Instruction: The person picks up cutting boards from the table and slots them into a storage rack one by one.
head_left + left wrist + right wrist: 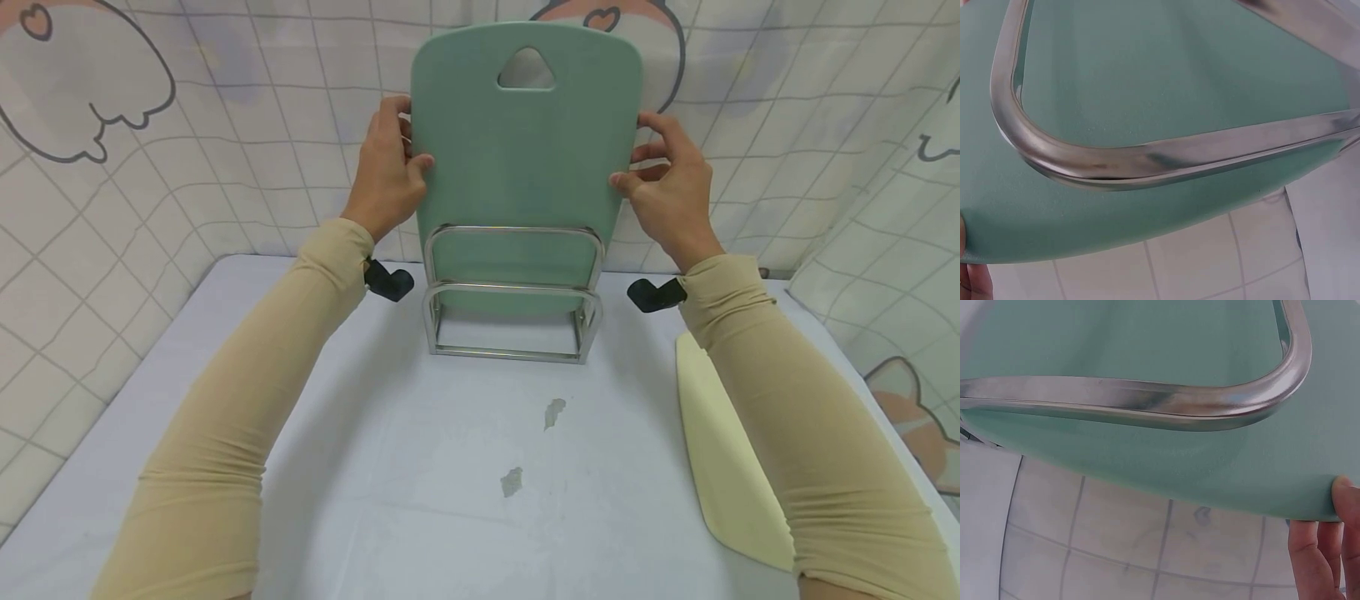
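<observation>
A green cutting board [525,158] with a triangular handle hole stands upright in a chrome wire rack [513,292] at the back of the table. My left hand [390,171] grips the board's left edge, thumb on the front face. My right hand [667,187] grips its right edge the same way. In the left wrist view the green board [1147,81] fills the frame behind a curved rack bar [1116,159]. The right wrist view shows the green board [1166,456], a rack bar [1147,403] and my right fingertips [1319,556] at the board's edge.
A cream cutting board [723,467] lies flat on the white table [420,467] at the right, partly under my right forearm. A checked curtain [150,167] with cartoon prints hangs close behind and beside the table. Two small scuffs [532,450] mark the tabletop.
</observation>
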The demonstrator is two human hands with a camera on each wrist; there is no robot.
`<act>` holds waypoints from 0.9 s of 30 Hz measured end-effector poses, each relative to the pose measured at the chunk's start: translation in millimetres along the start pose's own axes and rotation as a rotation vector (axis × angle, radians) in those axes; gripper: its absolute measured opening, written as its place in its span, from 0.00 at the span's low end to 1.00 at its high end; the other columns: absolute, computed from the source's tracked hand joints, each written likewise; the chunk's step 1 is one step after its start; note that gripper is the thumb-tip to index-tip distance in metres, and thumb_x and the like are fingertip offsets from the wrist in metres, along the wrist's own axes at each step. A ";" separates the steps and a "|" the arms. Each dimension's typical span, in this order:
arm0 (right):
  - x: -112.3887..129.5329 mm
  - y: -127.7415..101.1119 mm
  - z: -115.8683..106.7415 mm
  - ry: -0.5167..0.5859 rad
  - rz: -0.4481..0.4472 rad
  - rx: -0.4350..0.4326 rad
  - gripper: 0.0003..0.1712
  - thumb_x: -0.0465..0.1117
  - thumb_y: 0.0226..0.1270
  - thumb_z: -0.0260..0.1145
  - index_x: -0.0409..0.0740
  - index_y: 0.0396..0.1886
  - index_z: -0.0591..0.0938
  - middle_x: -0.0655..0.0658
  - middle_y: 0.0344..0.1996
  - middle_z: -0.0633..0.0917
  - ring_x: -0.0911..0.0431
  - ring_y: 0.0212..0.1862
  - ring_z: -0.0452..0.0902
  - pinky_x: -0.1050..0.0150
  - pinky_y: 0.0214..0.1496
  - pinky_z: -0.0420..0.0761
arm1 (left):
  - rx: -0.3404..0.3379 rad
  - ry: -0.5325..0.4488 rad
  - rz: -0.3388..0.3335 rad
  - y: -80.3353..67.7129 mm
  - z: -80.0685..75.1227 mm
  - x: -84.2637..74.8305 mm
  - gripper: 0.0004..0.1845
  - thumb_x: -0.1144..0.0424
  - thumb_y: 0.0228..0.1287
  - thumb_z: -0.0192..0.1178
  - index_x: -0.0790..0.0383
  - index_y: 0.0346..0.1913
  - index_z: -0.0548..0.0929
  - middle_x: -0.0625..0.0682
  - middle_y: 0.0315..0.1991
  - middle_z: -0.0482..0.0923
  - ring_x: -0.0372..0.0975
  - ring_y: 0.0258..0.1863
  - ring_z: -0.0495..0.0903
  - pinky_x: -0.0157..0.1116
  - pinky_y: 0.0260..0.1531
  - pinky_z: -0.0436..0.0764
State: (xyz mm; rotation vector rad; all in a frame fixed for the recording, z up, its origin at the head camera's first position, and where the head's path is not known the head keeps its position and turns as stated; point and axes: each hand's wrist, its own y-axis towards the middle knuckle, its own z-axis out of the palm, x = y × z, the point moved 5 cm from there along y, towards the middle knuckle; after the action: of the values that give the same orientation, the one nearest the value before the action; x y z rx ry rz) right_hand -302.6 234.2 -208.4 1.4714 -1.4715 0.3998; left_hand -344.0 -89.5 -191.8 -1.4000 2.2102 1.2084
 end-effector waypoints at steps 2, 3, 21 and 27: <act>-0.5 -0.1 0.2 -0.005 0.000 0.000 0.40 0.33 0.66 0.72 0.72 0.71 0.73 0.60 0.42 0.76 0.61 0.43 0.81 0.68 0.48 0.84 | 0.001 0.003 -0.001 0.2 0.4 0.5 0.26 0.72 0.76 0.52 0.63 0.72 0.61 0.62 0.56 0.68 0.47 0.50 0.70 0.38 0.55 0.77; -0.7 -0.3 0.3 -0.006 0.000 0.001 0.40 0.33 0.66 0.72 0.72 0.72 0.72 0.60 0.42 0.76 0.61 0.43 0.81 0.68 0.49 0.84 | 0.000 0.004 0.001 0.4 0.6 0.6 0.26 0.72 0.76 0.52 0.63 0.72 0.61 0.62 0.56 0.69 0.47 0.50 0.70 0.38 0.55 0.77; -1.7 -1.0 0.1 -0.006 -0.007 -0.001 0.41 0.33 0.66 0.72 0.73 0.72 0.72 0.58 0.42 0.77 0.62 0.42 0.81 0.67 0.51 0.85 | -0.002 0.005 0.006 2.2 2.4 1.9 0.26 0.71 0.76 0.52 0.63 0.72 0.61 0.61 0.56 0.68 0.46 0.49 0.69 0.37 0.54 0.76; -2.6 -0.7 0.2 -0.006 -0.007 0.001 0.40 0.34 0.66 0.71 0.72 0.72 0.72 0.58 0.42 0.77 0.62 0.42 0.81 0.65 0.53 0.86 | -0.001 -0.001 0.012 2.1 2.6 2.5 0.26 0.71 0.76 0.52 0.63 0.72 0.60 0.61 0.55 0.68 0.46 0.49 0.69 0.36 0.54 0.75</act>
State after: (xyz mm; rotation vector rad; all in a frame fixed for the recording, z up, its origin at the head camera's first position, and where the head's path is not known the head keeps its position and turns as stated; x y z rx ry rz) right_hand -302.6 235.3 -210.8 1.4798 -1.4704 0.3921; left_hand -347.6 -88.6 -193.8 -1.3887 2.2206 1.2138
